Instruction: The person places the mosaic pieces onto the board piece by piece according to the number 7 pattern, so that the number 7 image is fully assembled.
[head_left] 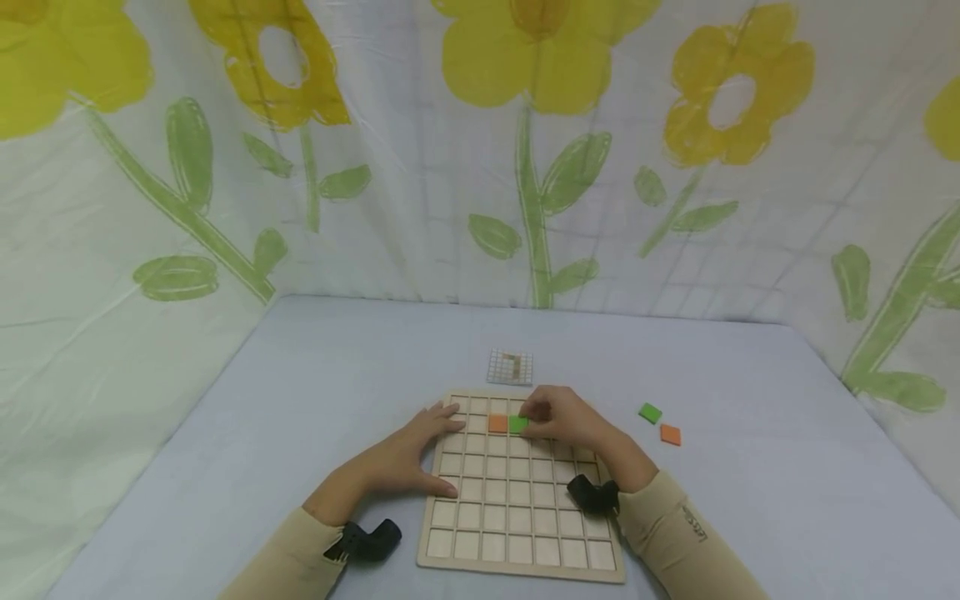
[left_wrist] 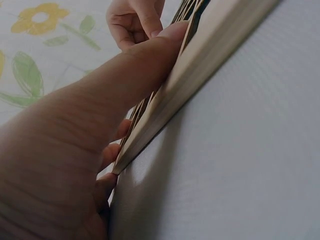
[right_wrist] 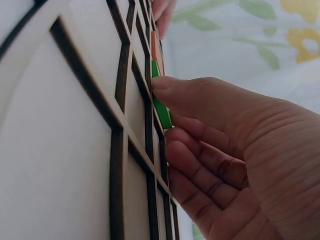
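Observation:
A wooden grid board (head_left: 495, 517) with square cells lies on the table. In its second row sits an orange tile (head_left: 498, 423), with a green tile (head_left: 517, 424) right beside it. My right hand (head_left: 566, 419) pinches that green tile between thumb and fingers; in the right wrist view the tile (right_wrist: 161, 112) tilts slightly out of its cell. Along the board's left edge rests my left hand (head_left: 408, 454), fingers spread and thumb on the frame. Seen from the left wrist, the thumb (left_wrist: 145, 57) lies over the board's side.
Off the board's right side lie a loose green tile (head_left: 650, 412) and a loose orange tile (head_left: 671, 434). Behind the board is a small card with a printed grid pattern (head_left: 511, 367). A flowered curtain (head_left: 405, 167) hangs past the table's far edge.

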